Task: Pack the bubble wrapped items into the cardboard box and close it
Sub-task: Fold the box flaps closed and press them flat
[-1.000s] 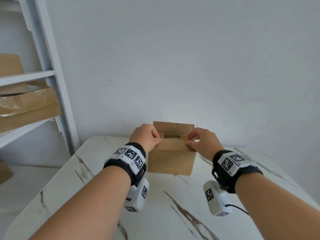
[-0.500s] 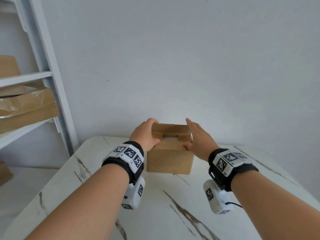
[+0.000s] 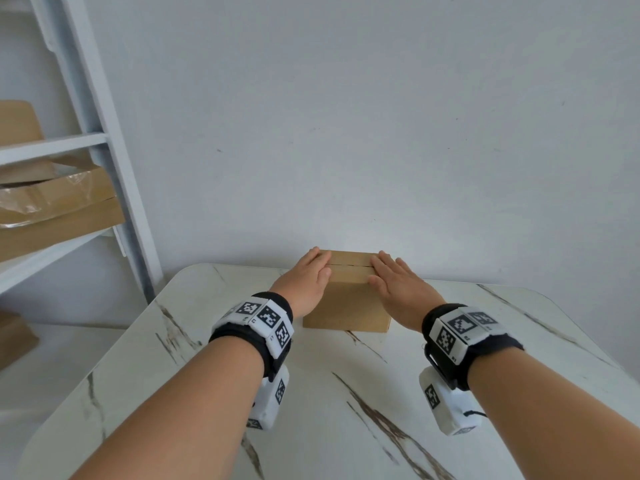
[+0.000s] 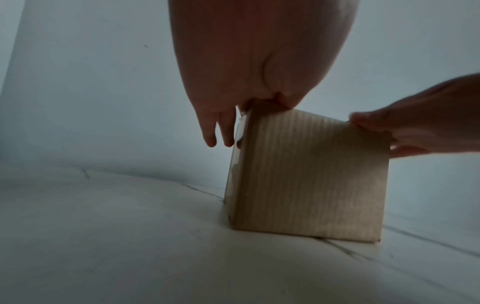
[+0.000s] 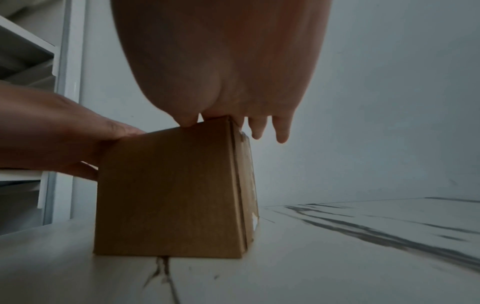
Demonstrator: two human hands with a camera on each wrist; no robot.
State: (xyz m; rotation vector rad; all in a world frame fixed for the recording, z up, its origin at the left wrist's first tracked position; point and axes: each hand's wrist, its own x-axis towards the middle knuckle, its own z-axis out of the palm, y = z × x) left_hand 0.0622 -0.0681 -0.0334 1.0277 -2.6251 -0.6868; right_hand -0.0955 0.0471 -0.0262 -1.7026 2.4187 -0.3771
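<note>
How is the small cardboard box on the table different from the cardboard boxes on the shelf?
The small cardboard box stands on the marble table under both hands; the shelf boxes lie untouched. Its flaps are shut, while the upper shelf box looks open, with clear plastic on it. It looks smaller than they do. All are plain brown cardboard.

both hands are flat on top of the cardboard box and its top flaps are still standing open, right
Not quite. Both the left hand and the right hand do lie flat on top of the cardboard box, but its top flaps are folded down shut, meeting at a seam; the head view shows it.
</note>
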